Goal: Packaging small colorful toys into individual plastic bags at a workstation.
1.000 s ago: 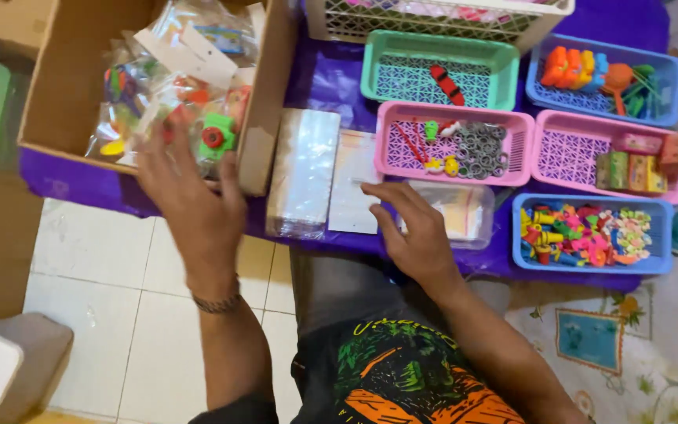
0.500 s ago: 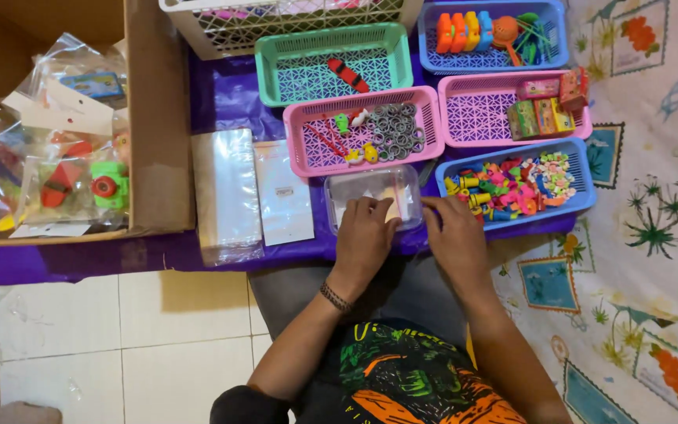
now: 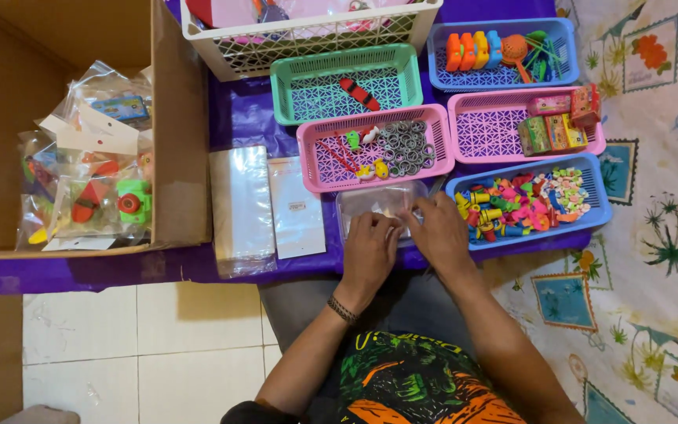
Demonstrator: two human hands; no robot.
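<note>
My left hand (image 3: 370, 247) and my right hand (image 3: 442, 229) meet at the near edge of a clear plastic container (image 3: 374, 201) on the purple-covered table (image 3: 119, 271). The fingers of both hands are curled and pinch at the container's front, so what lies under them is hidden. Just beyond the container stands a pink basket (image 3: 327, 161) with metal rings and small toys. To the right of my right hand is a blue basket (image 3: 594, 208) full of small colourful pieces.
A cardboard box (image 3: 182, 118) with bagged toys stands at the left. Beside it lie a stack of clear bags (image 3: 241, 208) and white cards (image 3: 296, 208). Green (image 3: 308, 94), pink (image 3: 488, 129), blue (image 3: 441, 74) and white (image 3: 308, 35) baskets fill the back. White floor tiles (image 3: 119, 345) lie below.
My left hand left the bagged toys in the cardboard box and came right to the clear container, joining my right hand there. The view shifted to the right.
</note>
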